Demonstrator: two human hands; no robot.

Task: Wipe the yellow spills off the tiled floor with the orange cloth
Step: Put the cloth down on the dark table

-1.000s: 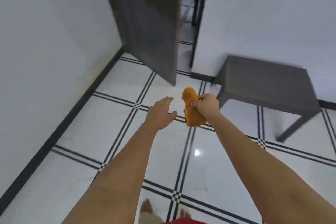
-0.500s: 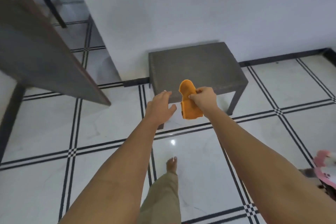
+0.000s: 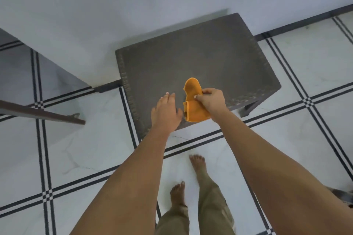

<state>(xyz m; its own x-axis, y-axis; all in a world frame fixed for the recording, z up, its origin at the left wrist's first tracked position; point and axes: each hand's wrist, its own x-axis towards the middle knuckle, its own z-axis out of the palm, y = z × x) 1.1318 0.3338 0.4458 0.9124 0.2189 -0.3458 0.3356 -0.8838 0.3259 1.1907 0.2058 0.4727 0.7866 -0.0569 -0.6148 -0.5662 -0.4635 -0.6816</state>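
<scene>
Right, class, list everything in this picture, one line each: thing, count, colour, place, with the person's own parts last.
wall: one, white, top of view.
stool: one, dark grey, against the wall.
tiled floor: one, white with black lines, underfoot.
door: one, dark brown, left edge.
orange cloth: one, orange, held over the stool.
left hand: one, open, beside the cloth.
right hand: one, pinching the cloth.
bare feet: two, on the floor.
</scene>
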